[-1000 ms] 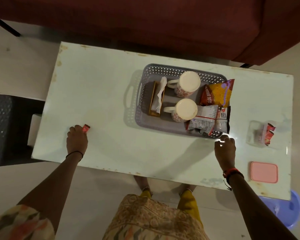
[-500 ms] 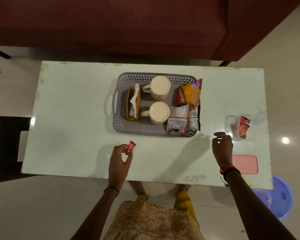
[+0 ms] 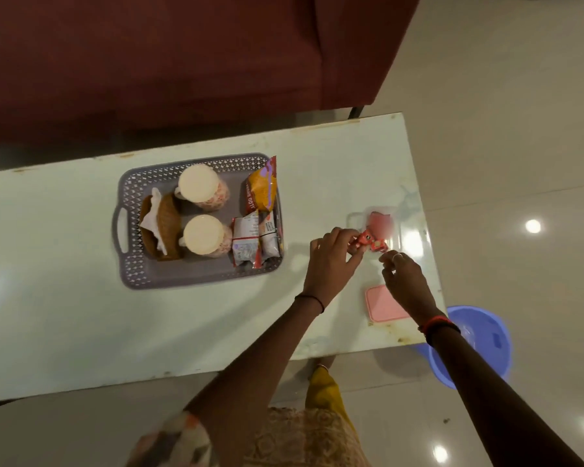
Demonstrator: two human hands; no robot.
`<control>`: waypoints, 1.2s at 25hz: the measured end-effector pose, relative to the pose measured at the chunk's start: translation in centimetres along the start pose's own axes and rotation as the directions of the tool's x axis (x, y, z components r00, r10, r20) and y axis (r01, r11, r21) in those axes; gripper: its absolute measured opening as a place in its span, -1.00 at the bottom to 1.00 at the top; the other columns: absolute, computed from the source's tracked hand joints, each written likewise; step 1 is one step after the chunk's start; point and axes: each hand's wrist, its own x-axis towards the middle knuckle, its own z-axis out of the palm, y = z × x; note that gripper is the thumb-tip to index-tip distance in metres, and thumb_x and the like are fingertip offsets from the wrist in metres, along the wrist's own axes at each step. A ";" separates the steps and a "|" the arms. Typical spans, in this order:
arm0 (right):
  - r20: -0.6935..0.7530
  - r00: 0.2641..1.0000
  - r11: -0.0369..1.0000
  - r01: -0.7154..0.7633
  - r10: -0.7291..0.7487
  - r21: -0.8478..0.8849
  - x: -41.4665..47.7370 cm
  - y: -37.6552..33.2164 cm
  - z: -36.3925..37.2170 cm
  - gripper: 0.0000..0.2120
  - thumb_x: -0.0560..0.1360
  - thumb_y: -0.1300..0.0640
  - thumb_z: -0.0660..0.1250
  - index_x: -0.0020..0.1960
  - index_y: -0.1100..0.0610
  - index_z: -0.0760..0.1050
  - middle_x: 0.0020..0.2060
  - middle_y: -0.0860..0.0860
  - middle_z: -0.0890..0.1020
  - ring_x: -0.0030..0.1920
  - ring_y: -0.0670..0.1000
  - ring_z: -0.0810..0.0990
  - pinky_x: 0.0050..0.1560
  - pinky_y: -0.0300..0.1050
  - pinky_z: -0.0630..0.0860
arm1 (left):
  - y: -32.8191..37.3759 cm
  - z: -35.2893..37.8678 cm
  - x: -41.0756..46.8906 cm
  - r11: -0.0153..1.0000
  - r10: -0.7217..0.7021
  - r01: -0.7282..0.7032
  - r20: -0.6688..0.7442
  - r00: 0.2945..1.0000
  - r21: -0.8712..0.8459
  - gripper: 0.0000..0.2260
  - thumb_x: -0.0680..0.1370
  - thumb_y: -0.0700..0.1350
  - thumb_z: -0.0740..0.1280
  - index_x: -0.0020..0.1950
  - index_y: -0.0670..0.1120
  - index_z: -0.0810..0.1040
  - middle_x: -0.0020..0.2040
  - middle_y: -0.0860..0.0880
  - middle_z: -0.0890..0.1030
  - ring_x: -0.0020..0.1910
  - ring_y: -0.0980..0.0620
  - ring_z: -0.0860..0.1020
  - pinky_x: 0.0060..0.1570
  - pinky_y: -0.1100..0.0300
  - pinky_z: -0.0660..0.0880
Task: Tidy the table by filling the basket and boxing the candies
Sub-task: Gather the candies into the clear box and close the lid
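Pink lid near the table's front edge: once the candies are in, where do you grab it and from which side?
The pink lid lies flat on the table, so there is nothing to pinch from above. Probably best to take its near-left corner and edge, coming from the person's side, thumb on top and fingers sliding under. The right hand covers its right part; the clear box stands just beyond.

- Dim, warm indoor light from overhead; lamp reflections glare on the glossy floor (image 3: pixel 533 226) and bench (image 3: pixel 64 315).
- Soft shadows beside the basket (image 3: pixel 129 210).
- Candies (image 3: pixel 380 224) motion-blurred; edges bowed.
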 end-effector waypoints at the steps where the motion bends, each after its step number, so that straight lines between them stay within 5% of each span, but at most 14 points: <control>1: 0.018 1.000 1.000 0.007 -0.007 -0.011 0.1 0.8 -0.4 -0.77 0.52 0.35 0.19 0.12 0.25 0.53 0.04 0.19 0.60 0.05 0.17 0.57 0.06 -0.02 0.51 | 0.5 1.2 1.3 0.997 -0.015 0.014 0.005 1.000 0.070 -0.80 0.54 0.01 0.26 0.10 -0.04 0.49 -0.02 -0.01 0.58 -0.02 -0.01 0.55 0.08 0.08 0.35; 5: 0.057 0.998 0.999 0.032 -0.031 -0.013 -0.1 4.0 -1.8 -0.76 0.52 0.17 0.33 0.16 0.20 0.51 0.07 0.14 0.58 0.13 0.14 0.52 0.06 -0.09 0.46 | 2.1 5.2 4.6 0.966 -0.100 0.085 0.052 0.994 0.245 -0.74 0.56 0.05 0.20 0.13 -0.08 0.46 0.02 -0.05 0.59 0.01 -0.07 0.54 0.07 0.00 0.32; 10: 0.267 0.960 0.976 0.138 -0.090 -0.169 -0.3 6.3 -2.4 -0.27 0.30 -0.05 0.53 0.39 0.11 0.35 0.29 0.12 0.45 0.27 0.14 0.42 0.24 -0.05 0.42 | 2.7 6.6 6.0 0.961 -0.218 0.216 -0.007 0.976 0.171 -0.67 0.59 0.08 0.15 0.24 -0.10 0.38 0.11 -0.08 0.55 0.10 -0.08 0.53 0.08 -0.07 0.43; 13: 0.370 0.920 0.916 0.257 -0.133 -0.308 -1.0 7.6 -1.8 -0.20 0.29 0.02 0.54 0.44 0.11 0.27 0.33 0.13 0.38 0.28 0.15 0.40 0.23 -0.02 0.42 | 2.5 6.8 6.2 0.953 -0.266 0.269 -0.037 0.963 0.142 -0.70 0.60 -0.02 0.17 0.28 -0.13 0.36 0.16 -0.12 0.48 0.11 -0.10 0.52 0.05 -0.08 0.48; 16: 0.288 0.933 0.898 0.306 -0.216 -0.316 -1.6 8.5 -0.9 -0.35 0.32 0.23 0.52 0.36 0.20 0.38 0.24 0.19 0.47 0.16 0.19 0.49 0.12 0.01 0.50 | 2.1 7.0 6.3 0.922 -0.386 0.384 0.048 0.921 0.044 -0.71 0.59 -0.10 0.21 0.29 -0.16 0.36 0.21 -0.17 0.45 0.12 -0.16 0.51 0.08 -0.08 0.48; 22: 0.266 0.963 0.950 0.051 0.035 -0.308 -0.3 9.0 -1.7 -0.47 0.34 0.17 0.51 0.23 0.22 0.42 0.11 0.18 0.49 0.09 0.16 0.47 0.09 -0.03 0.46 | 1.7 7.1 6.1 0.875 -0.464 0.477 0.144 0.874 -0.081 -0.72 0.59 -0.16 0.21 0.28 -0.18 0.38 0.19 -0.22 0.49 0.09 -0.18 0.51 0.05 0.04 0.44; 24: 0.270 0.942 0.978 -0.172 0.198 -0.115 0.4 9.7 -2.9 -0.64 0.35 0.24 0.49 0.09 0.28 0.48 0.06 0.25 0.55 0.05 0.19 0.51 0.05 -0.01 0.46 | 1.4 6.8 5.8 0.877 -0.460 0.474 0.148 0.876 -0.076 -0.73 0.59 -0.17 0.21 0.28 -0.17 0.38 0.18 -0.22 0.50 0.07 -0.16 0.52 0.02 0.09 0.44; 27: 0.321 0.844 0.835 -0.507 0.430 0.215 1.5 10.1 -5.7 -0.83 0.38 0.30 0.46 -0.12 0.24 0.48 -0.12 0.24 0.59 -0.15 0.13 0.53 -0.24 -0.08 0.48 | 0.9 6.3 5.2 0.883 -0.454 0.467 0.155 0.877 -0.054 -0.74 0.58 -0.15 0.22 0.27 -0.15 0.39 0.14 -0.21 0.50 0.00 -0.13 0.52 -0.06 0.13 0.41; 30: 0.268 0.830 0.725 -0.558 0.490 0.403 2.3 8.1 -7.4 -0.87 0.42 0.29 0.39 -0.11 0.24 0.44 -0.15 0.18 0.55 -0.14 0.15 0.55 -0.30 -0.07 0.54 | 0.6 6.0 4.5 0.885 -0.449 0.463 0.178 0.876 -0.042 -0.72 0.58 -0.15 0.22 0.28 -0.14 0.37 0.13 -0.20 0.49 -0.06 -0.08 0.49 -0.08 0.13 0.39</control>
